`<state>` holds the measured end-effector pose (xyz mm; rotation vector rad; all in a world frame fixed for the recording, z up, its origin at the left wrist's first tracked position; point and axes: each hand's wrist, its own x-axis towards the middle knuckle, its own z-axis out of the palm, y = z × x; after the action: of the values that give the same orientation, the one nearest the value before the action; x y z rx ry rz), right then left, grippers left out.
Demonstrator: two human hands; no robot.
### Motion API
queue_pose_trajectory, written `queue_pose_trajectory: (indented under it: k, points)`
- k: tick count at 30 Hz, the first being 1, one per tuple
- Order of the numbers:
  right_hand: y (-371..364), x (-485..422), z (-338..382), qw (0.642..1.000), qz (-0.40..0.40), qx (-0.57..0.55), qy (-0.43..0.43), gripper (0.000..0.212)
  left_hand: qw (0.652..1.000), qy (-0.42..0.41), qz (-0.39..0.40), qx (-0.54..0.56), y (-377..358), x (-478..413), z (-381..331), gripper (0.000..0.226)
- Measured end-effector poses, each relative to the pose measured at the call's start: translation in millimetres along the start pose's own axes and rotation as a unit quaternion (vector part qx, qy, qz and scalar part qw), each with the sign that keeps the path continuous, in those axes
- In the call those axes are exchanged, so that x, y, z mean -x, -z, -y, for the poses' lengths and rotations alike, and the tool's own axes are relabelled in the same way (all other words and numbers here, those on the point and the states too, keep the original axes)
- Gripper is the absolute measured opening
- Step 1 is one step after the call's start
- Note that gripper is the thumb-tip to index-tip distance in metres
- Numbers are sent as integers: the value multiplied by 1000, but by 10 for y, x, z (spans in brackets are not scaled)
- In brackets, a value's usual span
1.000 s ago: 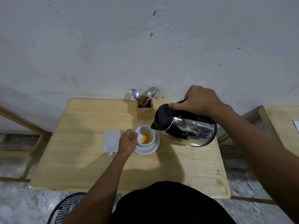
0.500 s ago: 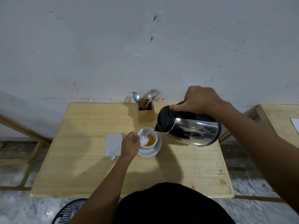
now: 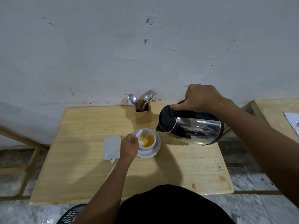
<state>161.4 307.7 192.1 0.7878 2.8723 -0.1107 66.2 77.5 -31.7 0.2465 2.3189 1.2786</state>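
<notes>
Pouring step in hand: right hand [image 3: 203, 97] grips tilted steel-and-black kettle [image 3: 191, 128]; left hand [image 3: 129, 147] holds white ceramic cup [image 3: 146, 140] steady. Next move, judged: level kettle before overflow.

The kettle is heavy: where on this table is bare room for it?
Bare wood lies right of the saucer, below the kettle, and along the table's near edge; also left of the spoon holder. Crowded: the middle, with cup, left hand, sachet.

Steel-and-black kettle [image 3: 191, 128], white cup [image 3: 146, 139] of orange liquid, white saucer [image 3: 155, 151], pale wooden table [image 3: 80, 143].
</notes>
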Motion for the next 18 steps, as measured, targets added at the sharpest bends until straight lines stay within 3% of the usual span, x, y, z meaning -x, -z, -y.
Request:
queue_pose_trajectory:
  k: [18]
  points:
    - [-8,62,18,1000,7,3,-5,72,1000,-7,5,-6,25,-23,-2,15]
